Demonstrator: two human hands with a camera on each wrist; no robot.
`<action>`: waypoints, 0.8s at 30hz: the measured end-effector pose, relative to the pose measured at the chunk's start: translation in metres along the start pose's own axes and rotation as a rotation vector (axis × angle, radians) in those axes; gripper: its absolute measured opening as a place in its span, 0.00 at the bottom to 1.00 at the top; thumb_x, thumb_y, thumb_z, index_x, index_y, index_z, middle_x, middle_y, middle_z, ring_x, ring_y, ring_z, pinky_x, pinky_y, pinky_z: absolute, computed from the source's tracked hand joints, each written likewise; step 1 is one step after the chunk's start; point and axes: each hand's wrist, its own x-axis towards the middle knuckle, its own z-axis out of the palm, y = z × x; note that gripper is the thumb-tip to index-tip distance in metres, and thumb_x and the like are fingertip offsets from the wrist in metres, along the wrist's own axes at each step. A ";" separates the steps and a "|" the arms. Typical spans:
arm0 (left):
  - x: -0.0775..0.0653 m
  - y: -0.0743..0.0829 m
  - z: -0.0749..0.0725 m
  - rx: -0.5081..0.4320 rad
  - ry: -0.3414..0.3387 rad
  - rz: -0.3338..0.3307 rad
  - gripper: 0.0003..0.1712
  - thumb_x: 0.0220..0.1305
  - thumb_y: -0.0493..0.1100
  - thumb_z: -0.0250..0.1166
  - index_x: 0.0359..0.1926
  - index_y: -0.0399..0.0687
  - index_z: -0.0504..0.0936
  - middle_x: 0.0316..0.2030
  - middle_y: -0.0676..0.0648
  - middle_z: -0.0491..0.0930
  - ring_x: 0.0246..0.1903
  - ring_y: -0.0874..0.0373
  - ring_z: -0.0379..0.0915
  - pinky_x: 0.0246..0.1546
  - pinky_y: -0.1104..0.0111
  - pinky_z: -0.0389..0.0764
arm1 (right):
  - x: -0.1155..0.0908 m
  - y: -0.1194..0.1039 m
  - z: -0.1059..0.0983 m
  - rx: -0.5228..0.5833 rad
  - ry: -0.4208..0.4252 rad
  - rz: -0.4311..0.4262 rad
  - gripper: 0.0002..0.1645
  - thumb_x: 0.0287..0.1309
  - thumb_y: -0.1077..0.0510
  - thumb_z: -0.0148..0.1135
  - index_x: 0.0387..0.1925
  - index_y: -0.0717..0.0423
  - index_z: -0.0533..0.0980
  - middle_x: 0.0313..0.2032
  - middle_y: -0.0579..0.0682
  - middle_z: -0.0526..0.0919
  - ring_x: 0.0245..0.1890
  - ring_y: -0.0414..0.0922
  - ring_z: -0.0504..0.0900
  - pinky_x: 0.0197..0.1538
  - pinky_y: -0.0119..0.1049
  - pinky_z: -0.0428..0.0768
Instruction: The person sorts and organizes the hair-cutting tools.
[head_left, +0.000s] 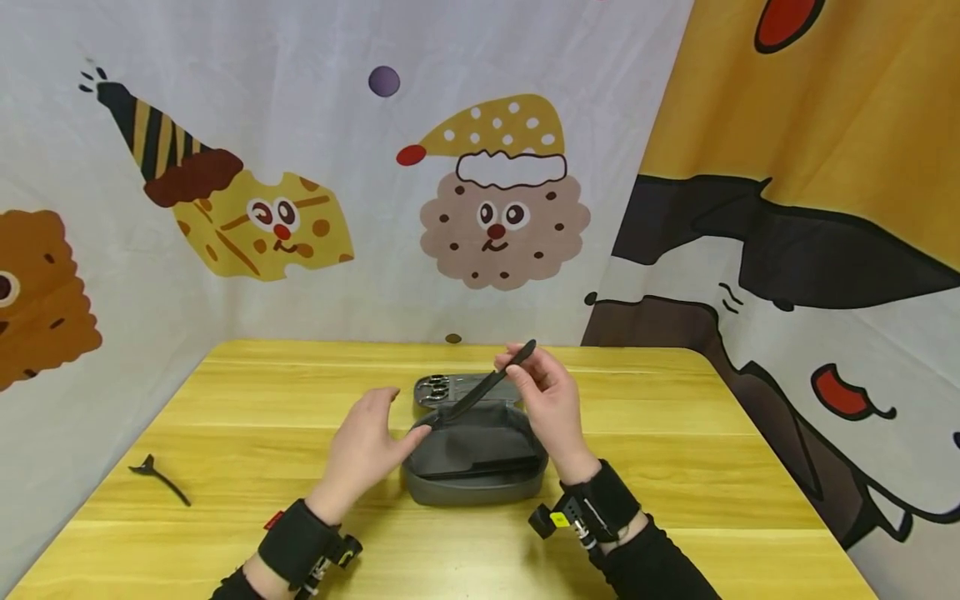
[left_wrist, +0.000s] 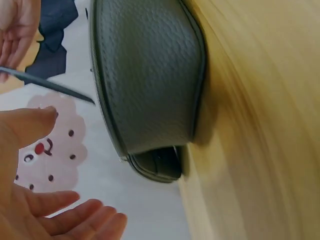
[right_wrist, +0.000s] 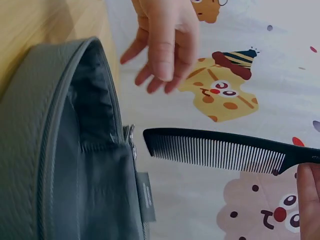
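My right hand pinches a black comb by its handle. The comb slants down to the left above an open dark grey zip case, its fine teeth plain in the right wrist view. My left hand, fingers spread and holding nothing, is beside the case's left side, near the comb's lower end; whether the thumb touches the case I cannot tell. Scissors lie in the case's lid, which is folded back. A long black item lies inside the case along its front wall, its kind unclear.
A black hair clip lies on the left of the yellow wood-grain table. Behind the table hangs a white cloth with cartoon prints, and another printed cloth covers the right side.
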 end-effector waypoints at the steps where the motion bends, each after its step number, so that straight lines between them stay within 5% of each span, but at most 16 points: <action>1: 0.000 -0.002 0.000 -0.008 -0.018 -0.012 0.41 0.54 0.56 0.75 0.58 0.29 0.75 0.50 0.33 0.78 0.48 0.39 0.76 0.46 0.50 0.79 | 0.001 0.004 -0.001 -0.010 -0.011 -0.013 0.14 0.66 0.68 0.59 0.52 0.66 0.78 0.43 0.60 0.86 0.44 0.44 0.85 0.48 0.36 0.82; 12: -0.002 -0.012 -0.003 -0.135 -0.227 -0.155 0.26 0.60 0.48 0.72 0.52 0.32 0.81 0.44 0.38 0.82 0.43 0.44 0.80 0.42 0.53 0.81 | 0.006 -0.004 -0.004 -0.161 -0.222 -0.129 0.19 0.61 0.73 0.61 0.54 0.65 0.78 0.42 0.57 0.85 0.43 0.51 0.84 0.44 0.33 0.81; 24: -0.004 -0.010 0.004 -0.218 -0.224 -0.176 0.12 0.58 0.38 0.72 0.41 0.35 0.85 0.33 0.46 0.84 0.33 0.53 0.80 0.36 0.60 0.82 | 0.010 -0.006 -0.002 -0.274 -0.426 -0.260 0.20 0.60 0.70 0.64 0.54 0.63 0.79 0.45 0.53 0.84 0.45 0.46 0.83 0.44 0.31 0.82</action>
